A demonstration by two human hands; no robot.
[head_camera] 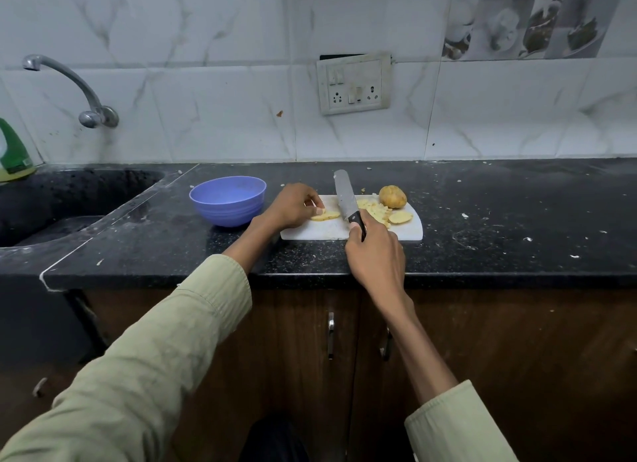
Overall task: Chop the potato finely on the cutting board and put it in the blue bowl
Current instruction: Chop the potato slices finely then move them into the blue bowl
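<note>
At the far left a green bottle [12,155] stands by the sink [62,203], under a tap [69,82] on the tiled wall. Right of the sink, a blue bowl [228,199] sits on the black surface [517,220], just beside the left end of the white board [331,232].

The left hand [293,205] reaches over the board's left end; its grip is narrow, fingertips pinching and pressing down a stack of potato slices [326,215] lying flat on the board. Just right of the slices, the knife [346,199] points away from the person, its blade angled over the board between the slices and the chopped bits. The right hand [375,255] has its grip curled tight round the black handle.

Further right on the board lies a pile of chopped potato [374,210], then a single slice [400,217], and at the back edge the uncut potato piece [393,196] with its skin on. A socket panel [354,84] hangs on the wall above.
</note>
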